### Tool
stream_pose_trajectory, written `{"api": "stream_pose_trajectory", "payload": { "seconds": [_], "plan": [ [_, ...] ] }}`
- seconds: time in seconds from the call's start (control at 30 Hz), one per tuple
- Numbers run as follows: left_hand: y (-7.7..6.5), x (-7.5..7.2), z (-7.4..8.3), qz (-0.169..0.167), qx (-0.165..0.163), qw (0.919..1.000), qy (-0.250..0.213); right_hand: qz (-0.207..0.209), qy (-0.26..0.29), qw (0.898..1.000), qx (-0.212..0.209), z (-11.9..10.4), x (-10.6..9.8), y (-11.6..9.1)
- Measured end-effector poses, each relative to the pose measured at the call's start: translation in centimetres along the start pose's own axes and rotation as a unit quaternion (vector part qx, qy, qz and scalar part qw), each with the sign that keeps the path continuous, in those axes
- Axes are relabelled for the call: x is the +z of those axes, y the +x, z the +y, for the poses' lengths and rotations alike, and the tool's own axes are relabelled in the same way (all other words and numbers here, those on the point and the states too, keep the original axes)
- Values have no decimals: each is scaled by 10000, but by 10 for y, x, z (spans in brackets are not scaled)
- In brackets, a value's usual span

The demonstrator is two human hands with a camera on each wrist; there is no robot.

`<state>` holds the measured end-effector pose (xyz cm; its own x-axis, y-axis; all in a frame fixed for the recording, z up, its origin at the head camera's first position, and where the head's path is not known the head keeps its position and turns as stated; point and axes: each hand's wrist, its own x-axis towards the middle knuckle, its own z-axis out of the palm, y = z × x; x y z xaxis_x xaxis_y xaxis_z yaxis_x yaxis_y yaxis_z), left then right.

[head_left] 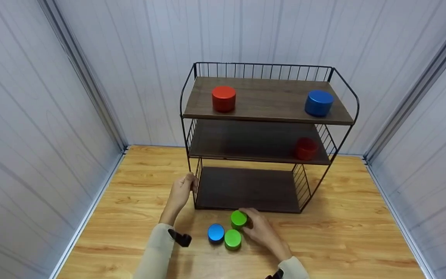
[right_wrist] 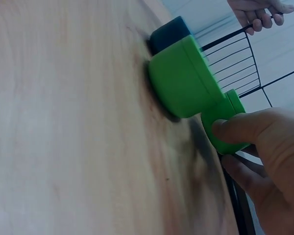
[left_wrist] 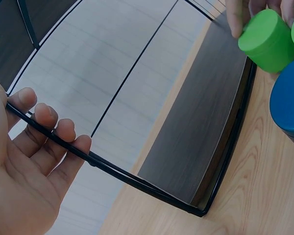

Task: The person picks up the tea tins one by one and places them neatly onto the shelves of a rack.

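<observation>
My left hand (head_left: pixel 181 190) grips the left front post of a three-tier shelf rack (head_left: pixel 246 190); in the left wrist view its fingers curl round the thin black rod (left_wrist: pixel 132 182). My right hand (head_left: pixel 262 229) pinches a small round green canister (head_left: pixel 238 218) in front of the bottom shelf, thumb and fingers at its side. Close to it on the wooden surface stand a second green canister (head_left: pixel 232 240) and a blue canister (head_left: pixel 216 233). In the right wrist view, the thumb (right_wrist: pixel 230 128) presses the green side while the other fingers are partly hidden.
On the top shelf, a red canister (head_left: pixel 223 99) stands left and a blue one (head_left: pixel 319 103) right. Another red canister (head_left: pixel 306 148) sits at the right of the middle shelf. Pale panel walls (head_left: pixel 149 77) enclose the wooden surface (head_left: pixel 130 217) at the back and sides.
</observation>
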<state>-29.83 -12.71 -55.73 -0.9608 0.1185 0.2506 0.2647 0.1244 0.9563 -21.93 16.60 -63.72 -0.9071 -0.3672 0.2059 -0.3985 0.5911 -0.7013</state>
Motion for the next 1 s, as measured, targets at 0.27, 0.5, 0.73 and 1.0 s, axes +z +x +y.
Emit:
{"api": "stream_pose_trajectory", "payload": {
  "seconds": [0.27,0.5,0.73,1.0],
  "plan": [
    [2,-1,-4,-17,12,10000,68,77,63,9998,-164,-6,-11,3],
    [-1,-2,0,70,-217,9997,82,342,-33,9982,-492,-13,-16,7],
    [-2,-1,0,25,-46,10000,-2,425,-86,9977,-517,-24,-22,9],
    [-1,1,1,79,-95,9999,20,585,-120,9931,-1008,-42,-33,13]
  ]
}}
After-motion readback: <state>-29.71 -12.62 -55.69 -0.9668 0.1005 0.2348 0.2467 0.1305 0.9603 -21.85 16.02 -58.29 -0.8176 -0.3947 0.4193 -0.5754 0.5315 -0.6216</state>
